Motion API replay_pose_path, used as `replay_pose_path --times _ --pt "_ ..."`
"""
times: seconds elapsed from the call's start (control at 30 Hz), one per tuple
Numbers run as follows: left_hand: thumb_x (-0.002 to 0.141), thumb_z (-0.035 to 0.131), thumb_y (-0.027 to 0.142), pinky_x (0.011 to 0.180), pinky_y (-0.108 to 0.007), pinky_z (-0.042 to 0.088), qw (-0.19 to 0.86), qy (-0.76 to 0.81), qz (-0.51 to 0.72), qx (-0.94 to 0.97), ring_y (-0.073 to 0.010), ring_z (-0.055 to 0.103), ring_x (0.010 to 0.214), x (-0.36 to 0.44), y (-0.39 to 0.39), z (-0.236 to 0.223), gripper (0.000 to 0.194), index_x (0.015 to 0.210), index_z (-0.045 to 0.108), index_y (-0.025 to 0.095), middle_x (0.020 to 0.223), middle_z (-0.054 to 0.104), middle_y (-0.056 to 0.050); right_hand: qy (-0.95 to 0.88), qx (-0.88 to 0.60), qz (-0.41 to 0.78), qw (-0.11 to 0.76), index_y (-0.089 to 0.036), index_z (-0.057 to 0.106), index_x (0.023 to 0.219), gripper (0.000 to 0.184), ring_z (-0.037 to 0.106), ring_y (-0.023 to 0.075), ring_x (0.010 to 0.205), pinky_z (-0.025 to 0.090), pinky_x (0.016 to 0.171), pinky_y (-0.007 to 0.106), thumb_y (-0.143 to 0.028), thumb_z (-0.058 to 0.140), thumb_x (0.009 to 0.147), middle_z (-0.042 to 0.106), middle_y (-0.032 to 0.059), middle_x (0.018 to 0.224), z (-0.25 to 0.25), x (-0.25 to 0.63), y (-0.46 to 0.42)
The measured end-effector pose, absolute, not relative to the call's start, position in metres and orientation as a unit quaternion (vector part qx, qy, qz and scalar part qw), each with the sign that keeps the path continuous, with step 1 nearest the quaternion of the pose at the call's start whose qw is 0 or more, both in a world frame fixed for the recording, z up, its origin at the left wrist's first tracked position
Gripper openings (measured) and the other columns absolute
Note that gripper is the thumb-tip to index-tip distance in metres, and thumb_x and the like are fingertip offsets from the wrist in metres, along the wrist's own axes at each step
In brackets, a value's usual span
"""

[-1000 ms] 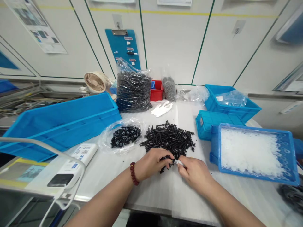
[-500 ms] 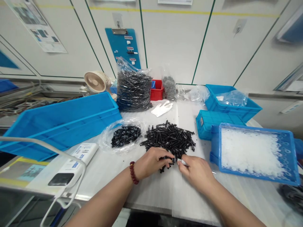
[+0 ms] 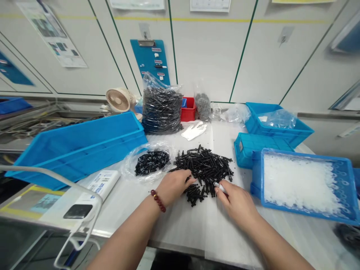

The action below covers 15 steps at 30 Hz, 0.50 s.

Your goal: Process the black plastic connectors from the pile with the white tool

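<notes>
My left hand (image 3: 177, 184), with a dark red bead bracelet (image 3: 158, 201) at the wrist, is closed at the left edge of a pile of slim black plastic parts (image 3: 204, 165). Its fingertips are partly hidden, so what they hold I cannot make out. My right hand (image 3: 237, 198) grips a white pen-like tool (image 3: 220, 187), whose tip points left toward the pile's front. Left of the pile, a clear plastic bag (image 3: 128, 168) lies opened around black ringed parts (image 3: 152, 162).
A blue bin of white plastic pieces (image 3: 261, 183) stands right, near a closed blue box (image 3: 264, 144). The long blue bin (image 3: 81, 140) lies left, behind a white device (image 3: 105, 183) with a cable. Behind are a full bag (image 3: 162, 110), a white glove (image 3: 194, 130) and a fan (image 3: 119, 100).
My left hand has moved left, away from the tool, and the black ringed part is no longer visible in it. My right hand still holds the tool. The view has shifted slightly.
</notes>
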<state>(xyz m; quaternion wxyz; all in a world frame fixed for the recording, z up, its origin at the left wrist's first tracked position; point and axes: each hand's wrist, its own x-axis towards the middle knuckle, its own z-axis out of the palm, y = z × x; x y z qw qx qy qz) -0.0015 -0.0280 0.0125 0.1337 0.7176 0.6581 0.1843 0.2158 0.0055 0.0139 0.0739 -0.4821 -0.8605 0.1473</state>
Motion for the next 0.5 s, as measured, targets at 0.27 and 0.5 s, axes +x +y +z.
replay_pose_path --times 0.27,0.5 --pt "0.084 0.047 0.014 0.059 -0.024 0.038 0.110 0.621 0.070 0.773 -0.0149 0.052 0.069 -0.005 -0.031 0.003 0.007 0.080 0.053 0.015 0.086 0.054 -0.005 -0.860 -0.467 0.188 0.081 -0.019 0.050 0.086 0.012 0.055 0.0162 0.070 0.026 0.057 0.023 -0.019 0.039 0.090 0.061 0.0015 0.078 0.013 0.215 0.006" --pt "0.087 0.046 0.025 0.067 -0.023 0.041 0.209 0.613 0.291 0.704 -0.0138 0.055 0.073 0.005 -0.031 0.019 0.011 0.091 0.054 0.019 0.082 0.061 0.000 -0.869 -0.450 0.187 0.087 -0.019 0.047 0.078 0.016 0.051 0.0147 0.064 0.025 0.056 0.023 -0.021 0.037 0.091 0.057 0.0001 0.072 0.012 0.216 0.008"
